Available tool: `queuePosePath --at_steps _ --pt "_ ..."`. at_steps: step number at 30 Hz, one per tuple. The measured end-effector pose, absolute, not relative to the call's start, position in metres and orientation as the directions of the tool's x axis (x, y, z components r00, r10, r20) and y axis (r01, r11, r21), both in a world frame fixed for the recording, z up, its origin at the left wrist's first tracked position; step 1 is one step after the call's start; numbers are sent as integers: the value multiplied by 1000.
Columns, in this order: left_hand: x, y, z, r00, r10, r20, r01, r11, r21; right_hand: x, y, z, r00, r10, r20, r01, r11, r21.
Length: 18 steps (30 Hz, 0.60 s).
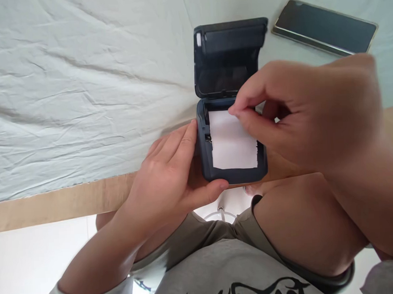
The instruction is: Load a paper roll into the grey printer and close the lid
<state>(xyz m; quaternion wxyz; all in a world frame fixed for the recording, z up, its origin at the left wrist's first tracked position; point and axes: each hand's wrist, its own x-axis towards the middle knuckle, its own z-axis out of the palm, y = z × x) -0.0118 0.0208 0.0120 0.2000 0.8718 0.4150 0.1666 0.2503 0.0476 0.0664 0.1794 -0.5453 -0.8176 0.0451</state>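
Observation:
A small dark blue case [232, 176] lies at the table's near edge. Its hinged black lid [229, 53] is tipped back away from me. A rectangle of white paper [234, 145] with ragged side edges lies in the case. My left hand [165, 170] rests against the case's left side, fingers stretched out, with the thumb along its near edge. Over the paper's far edge, the thumb and forefinger of my right hand [300, 111] are pinched together on the paper. The hand hides the right side of the case.
A dark phone [325, 26] lies beyond my right hand. Wrinkled pale cloth [82, 104] covers the table, whose tan front edge [61, 202] runs just above my lap. My bare legs [302, 220] are under it.

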Motion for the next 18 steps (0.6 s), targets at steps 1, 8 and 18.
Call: queuePosePath --at_steps 1,8,18 --pt "-12 20 12 604 786 137 653 -585 480 245 51 68 -355 915 193 898 391 -201" --pt "-13 19 10 625 760 176 623 -622 475 226 69 87 -247 955 -166 952 271 141" --pt "-13 20 11 628 764 146 630 -609 481 237 73 78 -433 892 -126 899 438 17"
